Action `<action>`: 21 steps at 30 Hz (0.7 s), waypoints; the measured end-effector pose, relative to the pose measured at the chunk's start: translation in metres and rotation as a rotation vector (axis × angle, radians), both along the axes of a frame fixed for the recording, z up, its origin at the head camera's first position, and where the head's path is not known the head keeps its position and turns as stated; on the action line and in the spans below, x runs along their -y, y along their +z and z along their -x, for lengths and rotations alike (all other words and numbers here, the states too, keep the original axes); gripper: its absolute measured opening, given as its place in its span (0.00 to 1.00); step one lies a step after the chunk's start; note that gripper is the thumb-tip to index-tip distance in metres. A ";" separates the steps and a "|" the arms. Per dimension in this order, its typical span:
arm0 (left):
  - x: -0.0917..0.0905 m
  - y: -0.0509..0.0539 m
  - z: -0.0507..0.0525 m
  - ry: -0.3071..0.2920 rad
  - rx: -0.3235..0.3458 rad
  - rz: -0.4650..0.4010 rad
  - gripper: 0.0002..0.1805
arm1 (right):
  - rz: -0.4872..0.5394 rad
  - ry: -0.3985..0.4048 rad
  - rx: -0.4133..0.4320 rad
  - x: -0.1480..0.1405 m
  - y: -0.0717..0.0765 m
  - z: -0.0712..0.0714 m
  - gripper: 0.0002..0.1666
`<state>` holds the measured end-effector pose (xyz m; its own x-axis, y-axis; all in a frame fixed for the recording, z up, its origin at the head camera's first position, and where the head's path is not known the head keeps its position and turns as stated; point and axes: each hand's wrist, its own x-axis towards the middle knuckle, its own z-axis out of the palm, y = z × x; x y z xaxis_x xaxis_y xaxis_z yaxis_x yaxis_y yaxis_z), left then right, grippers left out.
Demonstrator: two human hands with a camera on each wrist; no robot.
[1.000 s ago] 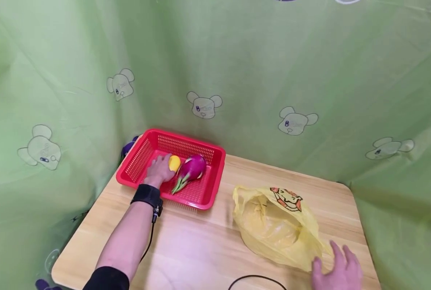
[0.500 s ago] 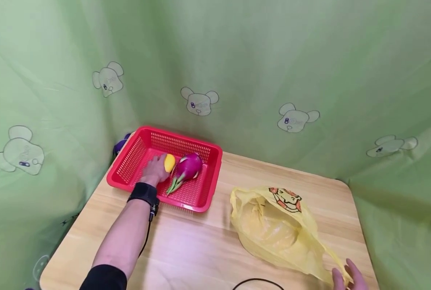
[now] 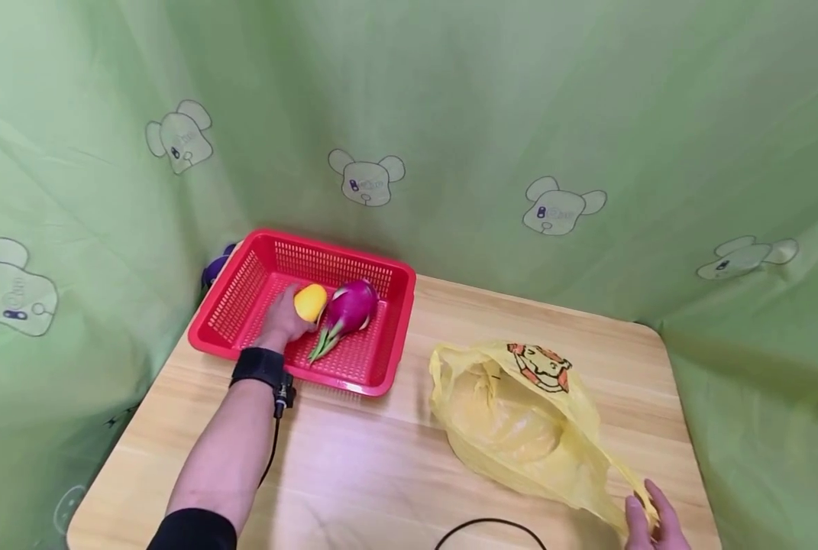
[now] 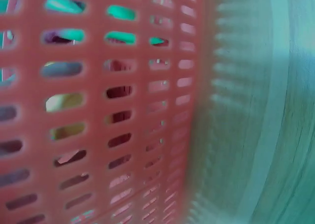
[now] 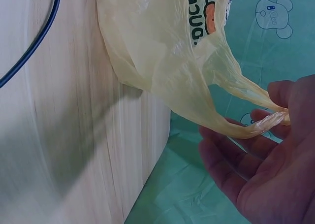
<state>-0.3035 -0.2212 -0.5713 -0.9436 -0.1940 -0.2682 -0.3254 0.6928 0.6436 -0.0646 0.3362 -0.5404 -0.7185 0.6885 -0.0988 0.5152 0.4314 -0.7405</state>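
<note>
Inside the red basket (image 3: 400, 336), my left hand (image 3: 286, 317) grips a yellow fruit (image 3: 310, 302) at its left side. A purple dragon fruit (image 3: 354, 304) with green stems lies just right of it. The left wrist view shows mostly the slotted wall of the basket (image 4: 98, 130), which hides most of the hand. At the lower right, my right hand (image 3: 658, 523) holds the handle of a yellow plastic bag (image 3: 518, 428). In the right wrist view the bag's handle (image 5: 236, 128) runs to the thumb and fingers of my right hand (image 5: 275, 170).
The wooden table (image 3: 354, 466) carries both basket and bag. A black cable (image 3: 491, 521) curves at the front edge of the view, and another runs from the left wrist strap. Green curtain (image 3: 450, 114) with mouse-like prints surrounds the table.
My right hand has moved to the bag's handle, taken hold of it and drawn it toward the lower right. The yellow fruit, in my left hand, shows more fully above the basket floor.
</note>
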 end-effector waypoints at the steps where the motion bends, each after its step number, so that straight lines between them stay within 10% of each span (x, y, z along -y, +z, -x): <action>1: 0.000 0.000 0.001 0.009 0.006 -0.008 0.52 | -0.006 -0.009 -0.003 -0.001 -0.001 0.000 0.33; 9: -0.001 0.001 0.003 0.031 0.044 -0.023 0.48 | 0.061 -0.030 -0.117 -0.008 -0.011 -0.005 0.28; 15: -0.002 0.002 0.004 0.096 -0.021 -0.097 0.46 | 0.134 -0.071 -0.149 -0.003 -0.006 -0.006 0.25; 21: 0.006 0.003 0.000 0.149 -0.118 -0.126 0.46 | 0.170 0.023 -0.359 0.029 0.016 -0.003 0.22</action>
<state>-0.3032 -0.2269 -0.5684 -0.9334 -0.3054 -0.1882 -0.3350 0.5542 0.7620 -0.0616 0.3073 -0.5247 -0.7429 0.6675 0.0503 0.2022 0.2954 -0.9337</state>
